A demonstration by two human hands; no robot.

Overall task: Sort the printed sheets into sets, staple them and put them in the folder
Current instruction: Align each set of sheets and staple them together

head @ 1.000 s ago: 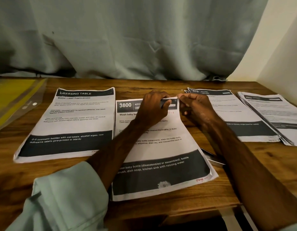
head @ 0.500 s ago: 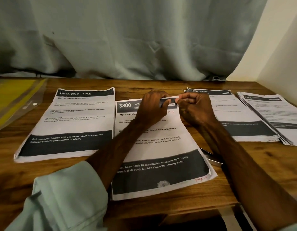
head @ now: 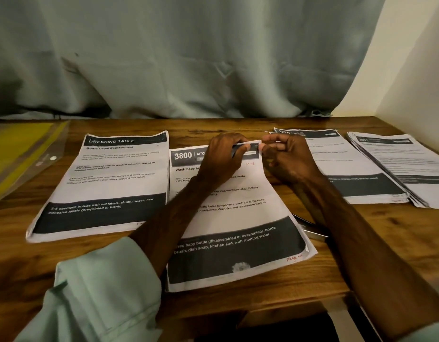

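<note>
While the white 3800 sheet set (head: 238, 218), black-banded top and bottom, lies centred on the wooden table (head: 361, 255), the left hand (head: 223, 156) curls its fingers round the top edge and the right hand (head: 287, 160) pinches the upper right corner.

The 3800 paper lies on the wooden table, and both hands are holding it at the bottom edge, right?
No. The left hand and the right hand hold the 3800 paper at its top edge, not the bottom. It does lie on the wooden table. The head view shows this.
</note>
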